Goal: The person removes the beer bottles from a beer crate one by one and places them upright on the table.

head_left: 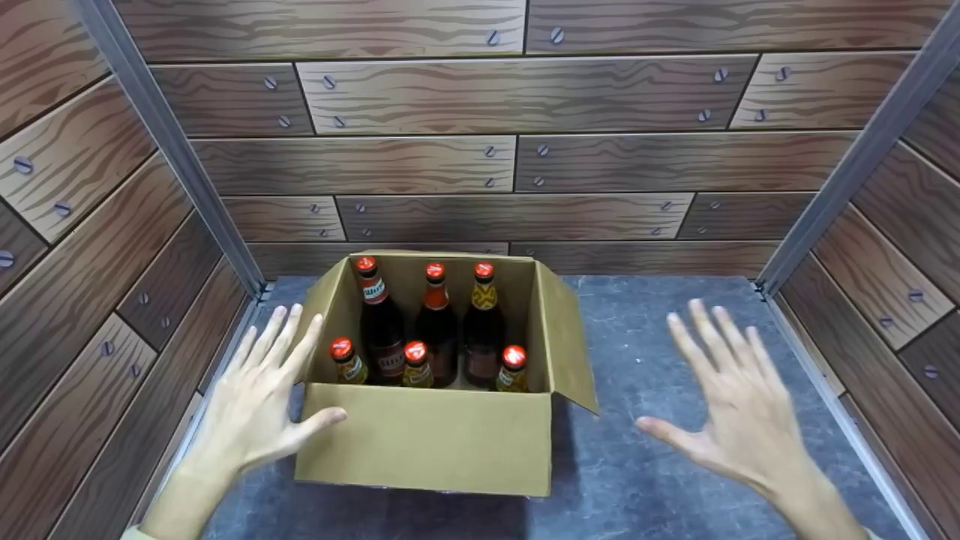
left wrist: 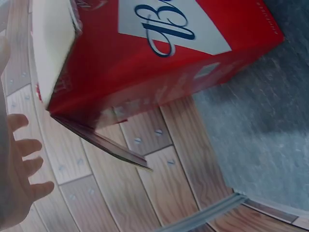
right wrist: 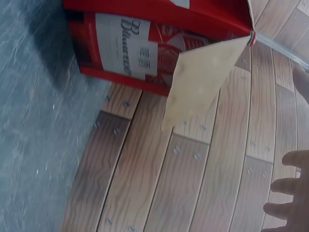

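Both hands are spread flat and hold nothing: the left hand seems to brush the open box of bottles on the worktop, the right hand well apart; next, I'd judge, both close in on its sides

Carton: plain brown inside, red outside with white panel, dark blue script. Bottles: dark brown glass, red caps. Floor: mottled blue-grey. Walls: brown wood-grain planks.
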Action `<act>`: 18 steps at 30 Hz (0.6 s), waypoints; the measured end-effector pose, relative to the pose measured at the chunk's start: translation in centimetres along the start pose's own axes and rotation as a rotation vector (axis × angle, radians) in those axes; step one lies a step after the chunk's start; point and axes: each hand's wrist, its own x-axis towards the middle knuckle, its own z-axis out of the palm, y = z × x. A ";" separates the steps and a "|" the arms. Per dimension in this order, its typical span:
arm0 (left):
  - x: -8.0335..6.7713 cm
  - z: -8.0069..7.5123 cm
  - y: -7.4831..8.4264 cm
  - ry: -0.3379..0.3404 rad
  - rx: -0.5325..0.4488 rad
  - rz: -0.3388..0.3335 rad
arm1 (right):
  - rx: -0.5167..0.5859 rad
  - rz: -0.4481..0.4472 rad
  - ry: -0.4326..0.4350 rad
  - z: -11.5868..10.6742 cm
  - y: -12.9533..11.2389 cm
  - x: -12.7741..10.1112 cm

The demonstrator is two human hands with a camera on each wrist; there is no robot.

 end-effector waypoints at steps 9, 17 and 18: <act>-0.6 0.8 -1.5 0.026 -0.044 0.016 | 0.106 -0.088 0.019 2.4 -2.2 2.1; -1.0 1.4 -1.6 0.099 -0.119 0.087 | 0.202 -0.143 -0.008 4.1 -4.0 4.1; -1.1 1.5 -1.6 0.110 -0.126 0.096 | 0.213 -0.148 -0.015 4.2 -4.3 4.4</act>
